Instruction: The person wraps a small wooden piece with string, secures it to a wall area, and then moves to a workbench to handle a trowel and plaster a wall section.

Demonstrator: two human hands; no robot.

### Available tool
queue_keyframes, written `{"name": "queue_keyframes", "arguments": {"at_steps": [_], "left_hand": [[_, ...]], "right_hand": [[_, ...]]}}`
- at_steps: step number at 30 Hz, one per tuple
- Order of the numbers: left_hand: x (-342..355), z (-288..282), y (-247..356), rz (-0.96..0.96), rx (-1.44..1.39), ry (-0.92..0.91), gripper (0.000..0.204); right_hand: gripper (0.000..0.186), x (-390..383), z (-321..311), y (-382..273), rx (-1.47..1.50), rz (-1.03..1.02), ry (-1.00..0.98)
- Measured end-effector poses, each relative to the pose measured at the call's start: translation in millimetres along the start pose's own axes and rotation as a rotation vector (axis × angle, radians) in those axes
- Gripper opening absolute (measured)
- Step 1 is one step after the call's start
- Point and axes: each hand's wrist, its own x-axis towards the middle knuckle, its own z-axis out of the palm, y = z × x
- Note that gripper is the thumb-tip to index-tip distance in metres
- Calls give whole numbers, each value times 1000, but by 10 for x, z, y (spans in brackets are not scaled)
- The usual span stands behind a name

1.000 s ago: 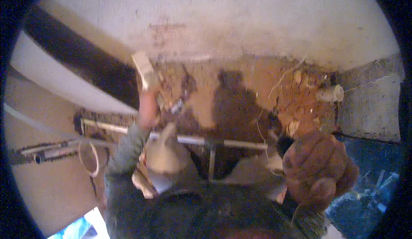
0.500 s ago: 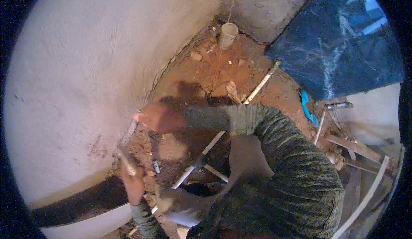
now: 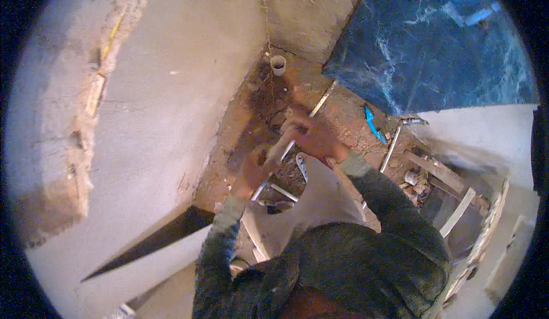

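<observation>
My left hand [image 3: 250, 173] and my right hand [image 3: 314, 139] are close together in front of my knees, over the dirt floor. Between them is a short pale rod, pipe-like in shape [image 3: 278, 151]. The fingers of both hands are wrapped round it, the left at its lower end and the right at its upper end. Blur hides what kind of thing it is. Behind and below the hands, a long thin white pipe [image 3: 322, 100] lies slantwise over the dirt, partly covered by them.
An upright pipe stub [image 3: 278, 65] stands in the wall corner. A dark blue marbled sheet [image 3: 423, 50] fills the upper right, with a bright blue strip [image 3: 374, 125] below it. Wood pieces [image 3: 437, 173] lie at right. The left wall has a rough chased groove [image 3: 94, 98].
Both hands have moved right, away from the left wall, with the rod between them. The view has shifted, bringing the wall groove into sight.
</observation>
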Motion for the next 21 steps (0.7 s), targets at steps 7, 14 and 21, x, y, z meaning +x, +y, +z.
{"name": "queue_keyframes", "arguments": {"at_steps": [7, 14, 21], "left_hand": [[88, 569, 2014, 213, 111, 306, 26], [599, 617, 2224, 399, 195, 356, 26], [1176, 191, 2492, 495, 360, 48, 24]], "right_hand": [[20, -284, -1241, -664, -95, 102, 426], [14, -254, -1569, -382, 4, 80, 542], [14, 102, -1690, -481, 91, 158, 673]]}}
